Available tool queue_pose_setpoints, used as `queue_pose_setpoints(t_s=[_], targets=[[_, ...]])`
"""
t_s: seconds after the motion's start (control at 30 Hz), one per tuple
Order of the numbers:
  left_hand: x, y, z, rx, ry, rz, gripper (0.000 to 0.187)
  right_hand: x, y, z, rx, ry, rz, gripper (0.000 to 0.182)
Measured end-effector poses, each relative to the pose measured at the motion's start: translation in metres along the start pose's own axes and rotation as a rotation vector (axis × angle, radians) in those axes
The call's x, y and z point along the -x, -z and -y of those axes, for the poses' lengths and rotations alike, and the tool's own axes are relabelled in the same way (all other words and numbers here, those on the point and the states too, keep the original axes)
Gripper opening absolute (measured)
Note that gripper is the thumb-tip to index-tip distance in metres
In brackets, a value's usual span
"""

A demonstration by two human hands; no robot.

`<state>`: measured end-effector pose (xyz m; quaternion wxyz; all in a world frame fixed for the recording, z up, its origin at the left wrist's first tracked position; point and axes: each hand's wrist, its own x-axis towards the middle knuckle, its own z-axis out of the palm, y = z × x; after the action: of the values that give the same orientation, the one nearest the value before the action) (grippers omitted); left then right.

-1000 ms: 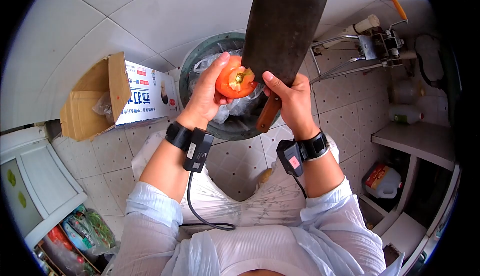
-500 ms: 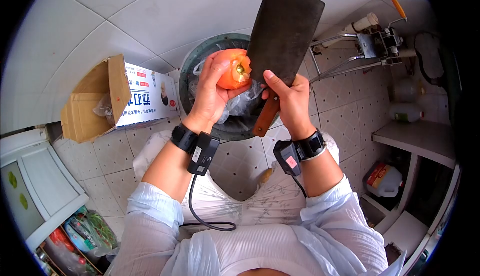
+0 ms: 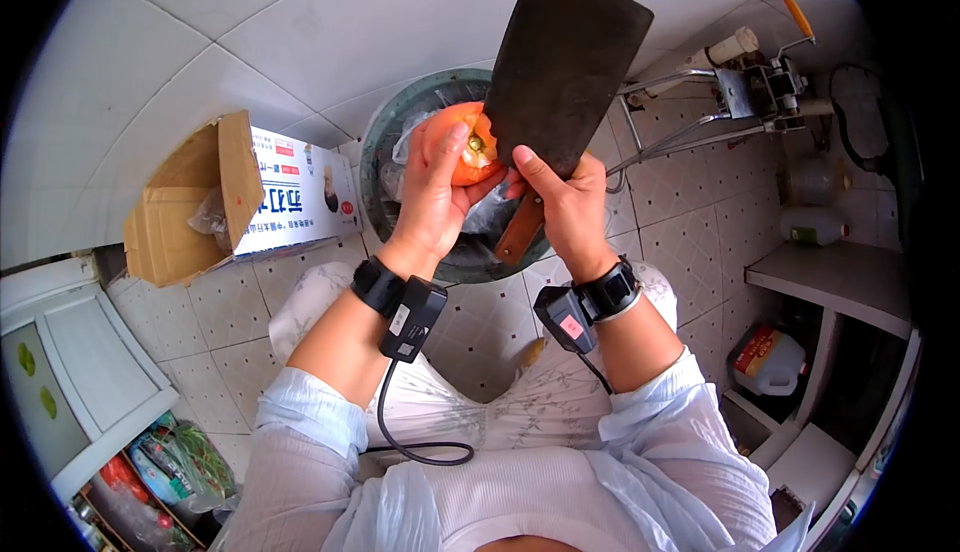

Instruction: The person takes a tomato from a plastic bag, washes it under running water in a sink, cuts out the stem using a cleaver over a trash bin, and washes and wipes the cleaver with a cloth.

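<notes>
An orange-red tomato (image 3: 464,119) is wrapped by the fingers of my left hand (image 3: 430,192), over a bin. Its stem end, ragged with pale cut edges, faces right. My right hand (image 3: 574,207) grips a cleaver (image 3: 570,62) by its wooden handle, thumb pressed on the lower part of the blade. The broad dark blade points up and away from me, with its left edge against the tomato's cut end. Beneath both hands stands the round green bin (image 3: 378,142), lined with clear plastic bags (image 3: 487,214).
Left of the bin lies an open cardboard box (image 3: 300,187) with a plastic bag inside. A metal frame with an orange handle (image 3: 797,15) stands at the right. Farther right are a shelf (image 3: 830,277) and a plastic jug (image 3: 770,362). Bagged vegetables (image 3: 185,462) sit lower left.
The cleaver and my right hand have shifted slightly left and turned a little. The tomato has moved slightly left and tilted in my left hand.
</notes>
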<state>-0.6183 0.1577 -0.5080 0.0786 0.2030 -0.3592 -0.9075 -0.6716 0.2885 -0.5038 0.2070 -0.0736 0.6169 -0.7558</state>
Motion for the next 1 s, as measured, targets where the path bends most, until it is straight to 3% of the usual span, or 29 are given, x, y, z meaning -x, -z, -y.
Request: queue_pose_setpoints(t_s=[0.1,0.4,0.6,0.8,0.93,1.0], targets=[[-0.002,0.001,-0.001,-0.025,-0.024,0.032,0.042,-0.002,0.001,0.005,-0.167,-0.146,-0.005,0.01],[0.0,-0.001,-0.005,0.014,0.0,0.099,0.039,-0.005,0.002,0.011,-0.409,-0.28,-0.038,0.009],[-0.002,-0.003,0.0,-0.013,-0.056,0.026,0.043,-0.002,0.0,0.009,-0.16,-0.122,0.008,0.011],[0.001,-0.006,0.009,0.043,-0.093,0.049,0.046,0.004,-0.008,0.003,-0.234,-0.091,-0.077,0.012],[-0.003,-0.003,0.003,0.045,-0.071,0.043,0.046,0.001,-0.001,0.009,-0.197,-0.109,-0.009,0.011],[-0.005,0.003,-0.007,-0.061,-0.005,0.142,0.046,0.0,0.003,0.013,-0.243,-0.195,0.045,0.009]])
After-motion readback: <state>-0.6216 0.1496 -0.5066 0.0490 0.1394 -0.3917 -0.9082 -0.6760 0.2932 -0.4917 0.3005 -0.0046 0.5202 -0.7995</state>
